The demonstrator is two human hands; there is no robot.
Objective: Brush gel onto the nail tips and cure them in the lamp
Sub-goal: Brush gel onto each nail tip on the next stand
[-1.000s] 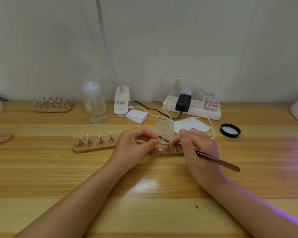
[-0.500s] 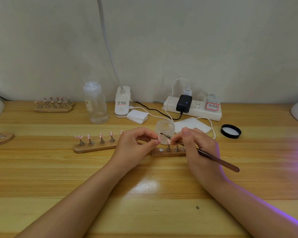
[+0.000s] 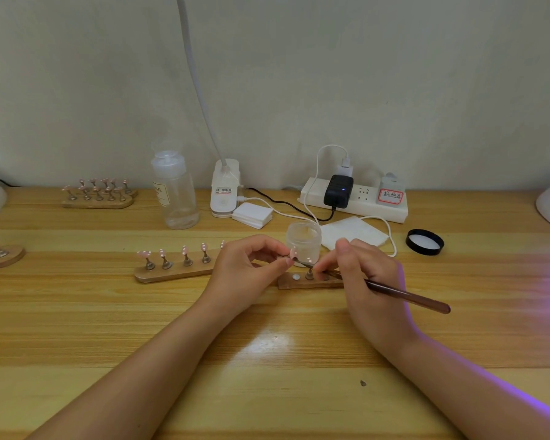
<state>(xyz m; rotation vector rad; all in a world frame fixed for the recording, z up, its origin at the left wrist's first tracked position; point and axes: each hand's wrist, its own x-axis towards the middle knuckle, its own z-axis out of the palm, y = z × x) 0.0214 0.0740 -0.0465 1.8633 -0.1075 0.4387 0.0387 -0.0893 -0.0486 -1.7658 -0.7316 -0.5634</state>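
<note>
L hand (image 3: 245,271) grip pinches pink nail tip (image 3: 293,253) | R hand (image 3: 367,281) grips brown brush (image 3: 404,295), bristles on tip

One head-worn wide-angle camera looks forward and down from close above the pale wooden table (image 3: 77,312). The cream wall (image 3: 331,74) fills 12 o'clock; both forearms enter from 6 o'clock.

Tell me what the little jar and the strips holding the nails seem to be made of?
Jar: probably frosted plastic, perhaps glass; its wall is cloudy and lets light through.
Strips: apparently wood, matte tan with visible grain, carrying small shiny pegs that look like metal.
</note>
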